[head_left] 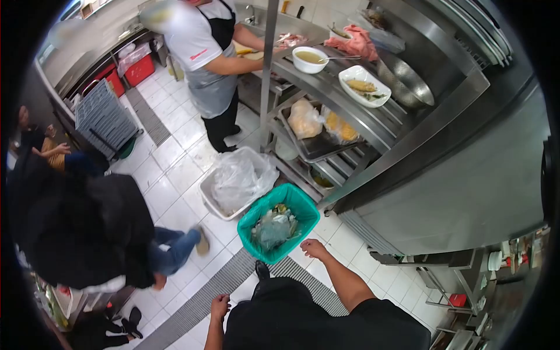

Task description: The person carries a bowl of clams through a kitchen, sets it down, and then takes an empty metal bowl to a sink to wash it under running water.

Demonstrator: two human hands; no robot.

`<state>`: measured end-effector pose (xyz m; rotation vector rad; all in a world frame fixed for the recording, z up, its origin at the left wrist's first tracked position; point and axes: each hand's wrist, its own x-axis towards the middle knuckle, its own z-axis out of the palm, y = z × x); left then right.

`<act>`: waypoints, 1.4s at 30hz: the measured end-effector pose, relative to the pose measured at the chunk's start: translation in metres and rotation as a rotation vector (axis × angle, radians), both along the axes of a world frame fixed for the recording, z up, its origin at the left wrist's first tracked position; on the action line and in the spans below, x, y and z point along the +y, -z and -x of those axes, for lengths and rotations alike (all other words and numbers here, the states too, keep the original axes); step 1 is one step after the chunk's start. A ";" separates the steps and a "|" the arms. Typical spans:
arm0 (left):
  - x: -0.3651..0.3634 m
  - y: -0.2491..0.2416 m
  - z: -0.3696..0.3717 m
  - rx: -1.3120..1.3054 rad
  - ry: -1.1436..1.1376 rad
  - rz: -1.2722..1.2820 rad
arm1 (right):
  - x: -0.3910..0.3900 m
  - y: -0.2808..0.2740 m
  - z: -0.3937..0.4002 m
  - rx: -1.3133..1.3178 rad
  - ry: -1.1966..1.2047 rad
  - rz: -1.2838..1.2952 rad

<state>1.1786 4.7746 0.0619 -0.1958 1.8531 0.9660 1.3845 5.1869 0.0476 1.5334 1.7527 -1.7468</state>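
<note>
My right hand [314, 249] hangs beside the lower right rim of a green-lined bin [309, 211], its fingers curled; whether they hold anything is too small to tell. Scraps and clear plastic [274, 229] lie inside the bin. Lower and to the left, my left hand [220, 305] hangs over the floor with bent fingers, and I cannot make out anything in it. Just behind the green bin stands a white bin [208, 195] with a clear plastic bag [242, 175] in it.
A steel rack [373, 137] at the right holds a white bowl [310, 60], a dish with food [364, 86] and a colander [405, 81]. One person [216, 70] works at the counter; another in black [81, 221] stands left. Grey crates [105, 119] stand further back.
</note>
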 end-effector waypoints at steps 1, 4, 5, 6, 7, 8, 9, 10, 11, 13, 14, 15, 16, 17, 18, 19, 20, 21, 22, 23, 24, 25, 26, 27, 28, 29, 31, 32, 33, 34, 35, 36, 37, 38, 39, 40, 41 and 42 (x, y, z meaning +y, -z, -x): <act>0.008 0.002 0.004 -0.011 0.005 -0.017 | 0.006 0.000 0.001 -0.005 0.000 -0.009; 0.012 0.029 0.015 -0.020 0.043 -0.078 | 0.014 -0.001 -0.007 -0.004 0.042 -0.035; 0.020 0.026 0.020 -0.036 0.041 -0.110 | 0.015 0.001 -0.013 -0.011 0.051 -0.023; 0.025 0.023 0.020 -0.055 0.018 -0.078 | 0.016 0.004 -0.020 -0.021 0.055 -0.007; 0.032 0.033 0.029 -0.058 0.018 -0.080 | 0.016 0.003 -0.026 -0.024 0.056 -0.009; 0.033 0.054 0.040 0.036 0.197 -0.052 | 0.013 0.003 -0.034 -0.055 0.104 0.003; 0.020 0.062 0.038 0.124 0.355 -0.009 | 0.006 0.004 -0.040 -0.090 0.129 0.026; 0.036 0.029 0.041 0.320 0.491 0.044 | 0.003 0.017 -0.054 -0.034 0.159 0.053; 0.033 0.043 0.050 0.346 0.561 0.042 | -0.003 0.032 -0.069 0.016 0.182 0.097; 0.046 0.043 0.064 0.282 0.468 -0.004 | -0.020 0.022 -0.075 -0.038 0.261 0.131; 0.051 0.055 0.073 0.264 0.438 0.014 | -0.032 0.019 -0.078 -0.074 0.258 0.149; 0.072 0.020 0.081 0.256 0.414 0.005 | -0.036 0.019 -0.079 -0.098 0.262 0.151; 0.088 0.004 0.089 0.237 0.385 -0.005 | -0.042 0.021 -0.082 -0.128 0.236 0.184; 0.096 -0.004 0.095 0.219 0.361 -0.018 | -0.048 0.022 -0.084 -0.134 0.207 0.197; 0.100 0.005 0.099 0.238 0.344 -0.073 | -0.054 0.023 -0.085 -0.149 0.225 0.216; 0.104 0.015 0.107 0.263 0.331 -0.134 | -0.058 0.023 -0.083 -0.160 0.247 0.230; 0.111 0.012 0.113 0.270 0.315 -0.126 | -0.061 0.024 -0.080 -0.156 0.229 0.233; 0.117 0.009 0.122 0.260 0.334 -0.126 | -0.063 0.025 -0.075 -0.168 0.253 0.236; 0.122 0.008 0.131 0.248 0.353 -0.130 | -0.064 0.024 -0.067 -0.181 0.279 0.235; 0.123 0.013 0.138 0.252 0.339 -0.127 | -0.064 0.018 -0.057 -0.180 0.265 0.235; 0.124 0.018 0.146 0.236 0.322 -0.132 | -0.062 0.010 -0.046 -0.170 0.272 0.219; 0.121 0.028 0.157 0.221 0.304 -0.137 | -0.061 0.005 -0.034 -0.159 0.280 0.203; 0.118 0.042 0.168 0.219 0.297 -0.136 | -0.057 0.005 -0.025 -0.151 0.280 0.192; 0.111 0.054 0.176 0.220 0.286 -0.133 | -0.053 0.003 -0.015 -0.152 0.269 0.193; 0.110 0.052 0.189 0.205 0.313 -0.069 | -0.048 -0.001 -0.003 -0.165 0.280 0.170; 0.104 0.058 0.202 0.188 0.344 -0.007 | -0.045 -0.003 0.011 -0.178 0.295 0.146; 0.094 0.059 0.230 0.191 0.330 0.021 | -0.037 -0.002 0.040 -0.216 0.307 0.124; 0.085 0.064 0.243 0.241 0.332 0.008 | -0.034 -0.001 0.056 -0.195 0.319 0.125; 0.078 0.068 0.261 0.298 0.336 -0.010 | -0.034 0.000 0.078 -0.187 0.325 0.122; 0.072 0.062 0.281 0.347 0.336 -0.006 | -0.034 -0.004 0.106 -0.224 0.335 0.109; 0.065 0.045 0.301 0.392 0.335 0.003 | -0.035 -0.007 0.132 -0.265 0.342 0.101; 0.059 0.027 0.325 0.368 0.327 0.038 | -0.037 -0.007 0.159 -0.219 0.293 0.107; 0.049 0.030 0.346 0.393 0.314 0.069 | -0.037 -0.005 0.194 -0.201 0.287 0.108; 0.040 0.021 0.368 0.407 0.304 0.088 | -0.035 -0.002 0.231 -0.214 0.189 0.104; 0.032 0.012 0.390 0.414 0.294 0.103 | -0.032 -0.001 0.262 -0.232 0.091 0.096; 0.028 0.004 0.414 0.425 0.288 0.099 | -0.030 0.000 0.297 -0.173 0.085 0.097; 0.022 -0.003 0.434 0.426 0.279 0.122 | -0.027 -0.004 0.334 -0.117 0.025 0.052; 0.017 -0.008 0.450 0.421 0.275 0.146 | -0.025 -0.009 0.369 -0.067 -0.029 0.011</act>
